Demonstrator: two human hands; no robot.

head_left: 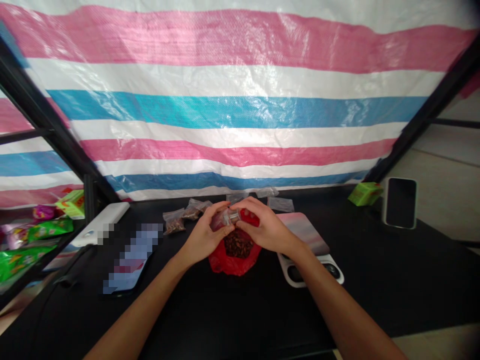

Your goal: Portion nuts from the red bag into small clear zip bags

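Observation:
My left hand (210,231) and my right hand (264,227) meet above an open red plastic bag (234,265). Between them, pinched by thumbs and fingers, is a small clear plastic bag (229,216); its shiny folds make its contents hard to make out. Inside the red bag lies a heap of small brown dried pieces (239,246). To the left of my left hand are small clear bags with brown pieces in them (174,222). Beyond my hands lie flat clear bags (281,204). Close to my right forearm is a white kitchen scale (313,270).
A phone (137,260) and a white power strip (107,220) with a cable lie at left. A green box (365,194) and an upright phone-like device (400,202) stand at right. Striped sheeting (240,110) closes off the back of the black table (225,320).

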